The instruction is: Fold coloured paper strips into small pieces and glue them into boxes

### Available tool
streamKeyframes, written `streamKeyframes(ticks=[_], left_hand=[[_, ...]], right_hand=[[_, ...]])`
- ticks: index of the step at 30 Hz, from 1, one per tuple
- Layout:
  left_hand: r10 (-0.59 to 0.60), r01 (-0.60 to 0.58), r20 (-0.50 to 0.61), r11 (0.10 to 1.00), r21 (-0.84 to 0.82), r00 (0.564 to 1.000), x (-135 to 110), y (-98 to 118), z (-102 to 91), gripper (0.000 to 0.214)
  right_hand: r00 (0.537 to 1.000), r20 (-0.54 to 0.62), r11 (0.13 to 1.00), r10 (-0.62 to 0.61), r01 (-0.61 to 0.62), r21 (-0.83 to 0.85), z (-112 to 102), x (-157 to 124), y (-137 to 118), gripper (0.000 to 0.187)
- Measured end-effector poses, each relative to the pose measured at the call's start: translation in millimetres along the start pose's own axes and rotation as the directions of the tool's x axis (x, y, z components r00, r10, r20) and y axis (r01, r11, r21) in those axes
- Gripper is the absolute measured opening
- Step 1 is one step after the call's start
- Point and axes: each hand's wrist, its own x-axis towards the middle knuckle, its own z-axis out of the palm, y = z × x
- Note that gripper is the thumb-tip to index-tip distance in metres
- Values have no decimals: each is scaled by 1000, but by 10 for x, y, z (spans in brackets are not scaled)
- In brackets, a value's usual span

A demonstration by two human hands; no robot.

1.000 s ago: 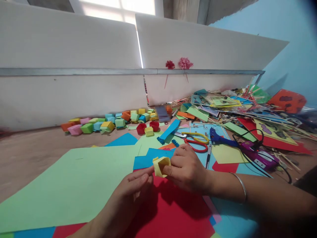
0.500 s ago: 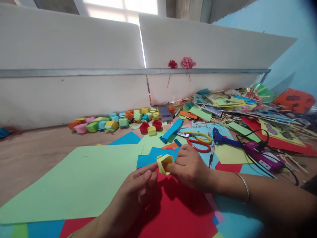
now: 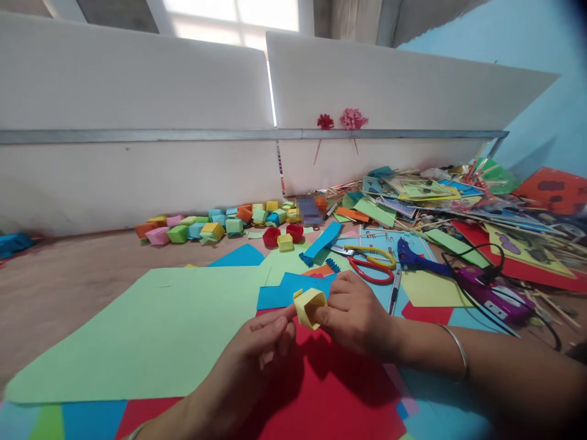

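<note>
A small folded yellow paper box [image 3: 310,307] is held just above a red paper sheet [image 3: 330,391]. My right hand [image 3: 355,315] pinches its right side between thumb and fingers, a bangle on that wrist. My left hand [image 3: 257,348] is curled, and its fingertip touches the box's left edge. A big light green sheet [image 3: 151,330] lies to the left, and a blue sheet [image 3: 287,290] lies just behind the box.
A row of coloured folded paper boxes [image 3: 215,226] lines the white wall. Scissors [image 3: 367,260], a blue glue gun [image 3: 413,260], a purple device with a black cable [image 3: 490,296] and a heap of paper and sticks [image 3: 458,201] fill the right.
Both hands and the yellow box stay together and look slightly farther right in the picture, as does everything else; the view has turned a little to the left.
</note>
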Motion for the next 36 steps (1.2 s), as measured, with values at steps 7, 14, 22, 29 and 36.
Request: streamKeyframes(ticks=[7,14,22,29,36], left_hand=[[1,0,22,999,-32,1000,7,-33,-20,42],[1,0,33,1000,-18,999,26,-85,-99,43],[-43,32,-88,992,-124,995,12,-46,21,40],[99,-91,-299,995,39,949,1,-48,52,38],[212,-168,-272,970,176,939,-5,-11,65,29]], right_hand=[[1000,2,1000,-21,21,8,-8,9,-2,33],[999,2,999,-45,45,26,-24,22,-5,36],[997,56,988,61,-68,140,-12,13,38,21],[833,539,692,126,-463,554,-153,92,299,19],[733,671,715,-111,-410,566,-129,70,437,26]])
